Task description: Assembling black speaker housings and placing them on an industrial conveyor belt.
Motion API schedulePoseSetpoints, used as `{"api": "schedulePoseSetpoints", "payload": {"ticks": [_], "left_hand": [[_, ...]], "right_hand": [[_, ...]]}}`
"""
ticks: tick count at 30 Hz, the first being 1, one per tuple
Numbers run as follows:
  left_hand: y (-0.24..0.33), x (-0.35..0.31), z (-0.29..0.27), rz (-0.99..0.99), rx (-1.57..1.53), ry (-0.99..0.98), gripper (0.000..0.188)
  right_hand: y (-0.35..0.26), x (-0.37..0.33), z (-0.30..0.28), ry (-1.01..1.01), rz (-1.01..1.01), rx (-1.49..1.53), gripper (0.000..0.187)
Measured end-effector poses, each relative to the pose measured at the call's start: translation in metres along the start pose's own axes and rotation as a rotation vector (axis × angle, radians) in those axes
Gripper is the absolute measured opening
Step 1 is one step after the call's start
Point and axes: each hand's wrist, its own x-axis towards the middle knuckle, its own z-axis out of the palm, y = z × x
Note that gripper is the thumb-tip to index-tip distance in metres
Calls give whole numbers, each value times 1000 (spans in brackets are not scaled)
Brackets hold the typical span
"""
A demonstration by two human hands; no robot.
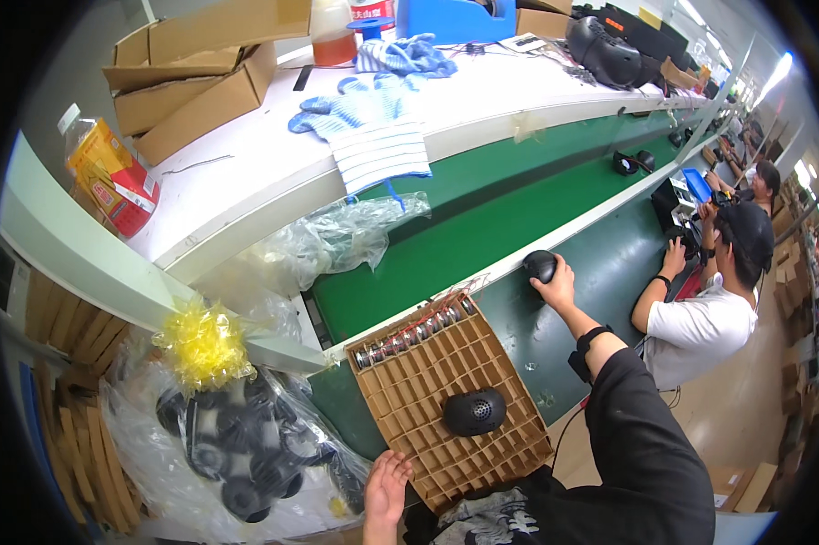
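My right hand (558, 285) is closed on a smooth black rounded housing (538, 264) above the dark green bench top, right of the far end of a cardboard divider box (400, 392). A second black housing (475, 412), with a round pattern of small holes, rests on the dividers. Several round metal parts with red wires (418, 332) fill the far row of compartments. By the box's near left edge, my left hand (387, 484) has its fingers stretched out and holds nothing; whether it touches the cardboard I cannot tell.
A clear bag of black parts (246, 445) lies at left, below a yellow plastic bundle (205, 347). Beyond the bench runs a green conveyor belt (464, 241). Blue-striped gloves (377, 150) hang from the white shelf (246, 177). At right, a co-worker (704, 309) sits close by.
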Motion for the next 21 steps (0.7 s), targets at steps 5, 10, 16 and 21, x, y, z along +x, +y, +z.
{"api": "schedulePoseSetpoints", "payload": {"ticks": [5, 10, 16, 21], "left_hand": [[1, 1, -12, 1, -34, 9, 28], [3, -6, -27, -40, -140, -33, 27], [13, 2, -29, -33, -48, 109, 31], [20, 9, -30, 66, -13, 92, 29]], "right_hand": [[-14, 25, 27, -26, -68, 43, 90], [-46, 77, 67, 28, 2, 166, 95], [-55, 102, 102, 254, -2, 137, 83], [-91, -35, 56, -483, -420, 402, 38]]}}
